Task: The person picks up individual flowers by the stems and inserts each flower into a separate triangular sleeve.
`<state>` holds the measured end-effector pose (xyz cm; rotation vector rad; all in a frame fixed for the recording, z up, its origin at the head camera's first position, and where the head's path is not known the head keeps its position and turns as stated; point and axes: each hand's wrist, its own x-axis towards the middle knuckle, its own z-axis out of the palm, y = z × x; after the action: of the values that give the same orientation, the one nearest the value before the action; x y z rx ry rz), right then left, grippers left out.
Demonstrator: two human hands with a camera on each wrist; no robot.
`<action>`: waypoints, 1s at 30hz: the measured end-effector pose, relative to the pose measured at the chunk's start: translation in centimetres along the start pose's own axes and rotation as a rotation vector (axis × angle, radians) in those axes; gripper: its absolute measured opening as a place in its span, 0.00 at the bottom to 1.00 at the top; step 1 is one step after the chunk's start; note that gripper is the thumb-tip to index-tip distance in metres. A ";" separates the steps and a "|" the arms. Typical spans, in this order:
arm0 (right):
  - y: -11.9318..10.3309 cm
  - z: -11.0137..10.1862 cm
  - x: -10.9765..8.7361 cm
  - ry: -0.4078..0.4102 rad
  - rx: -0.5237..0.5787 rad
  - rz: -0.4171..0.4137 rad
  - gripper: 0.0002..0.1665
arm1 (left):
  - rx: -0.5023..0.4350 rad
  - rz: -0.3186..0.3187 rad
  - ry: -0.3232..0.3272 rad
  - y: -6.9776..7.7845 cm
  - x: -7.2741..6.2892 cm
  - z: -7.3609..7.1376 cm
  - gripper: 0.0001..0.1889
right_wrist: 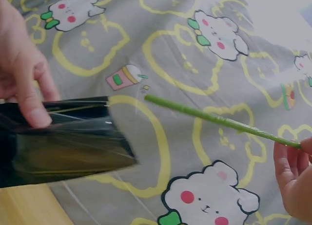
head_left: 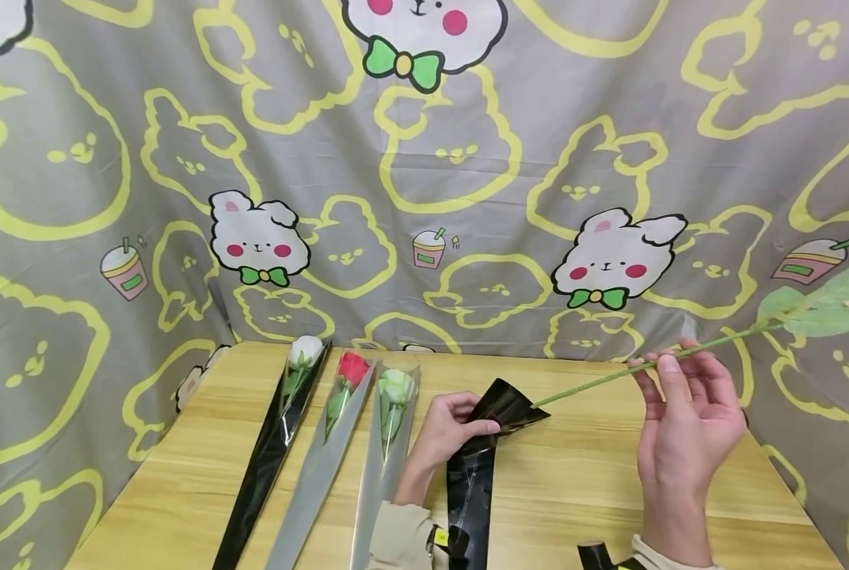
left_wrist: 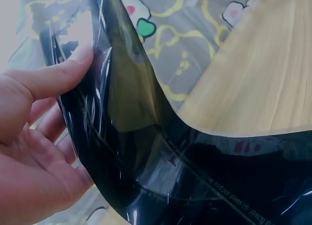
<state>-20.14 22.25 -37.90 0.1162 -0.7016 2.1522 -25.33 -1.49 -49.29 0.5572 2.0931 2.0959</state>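
My left hand (head_left: 447,434) pinches a black flower sleeve (head_left: 470,491) near its open top, thumb on the outer face. The sleeve's mouth flares toward the right, and its lower part runs down to the table's near side. In the left wrist view, the glossy film (left_wrist: 129,88) carries fine printed lettering. My right hand (head_left: 688,419) pinches the green stem (head_left: 595,382) of a flower between thumb and fingers. Leaves (head_left: 824,305) show at its upper right end; the bloom is out of view. The right wrist view has the stem's cut tip just short of the sleeve mouth.
Left of my left hand lie several wrapped roses: a white one (head_left: 305,351) in black film, a red one (head_left: 354,369) and a pale green one (head_left: 395,388) in grey film. A patterned curtain (head_left: 460,293) hangs behind the wooden table (head_left: 574,475).
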 end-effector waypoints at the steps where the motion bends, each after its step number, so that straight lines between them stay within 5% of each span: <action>1: 0.1 0.1 -0.1 -0.006 -0.007 -0.004 0.21 | 0.003 0.002 -0.006 0.1 -0.1 0.0 0.10; 7: 0.9 0.1 -1.2 -0.099 -0.159 0.008 0.18 | -0.010 0.026 0.014 0.3 -0.2 0.3 0.10; 16: 2.7 0.6 -2.4 -0.344 -0.506 0.086 0.13 | -0.065 0.036 0.032 0.7 0.2 0.9 0.12; 23: 2.8 0.4 -2.9 -0.464 -0.927 0.014 0.05 | -0.107 0.023 0.042 1.2 0.2 1.4 0.12; 30: 2.9 0.5 -3.2 -0.604 -1.111 -0.003 0.03 | -0.168 0.017 0.052 1.4 0.1 1.4 0.13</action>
<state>-20.35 18.37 -39.79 0.1621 -2.1164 1.4271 -24.71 -0.15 -47.96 0.5056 1.9200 2.2911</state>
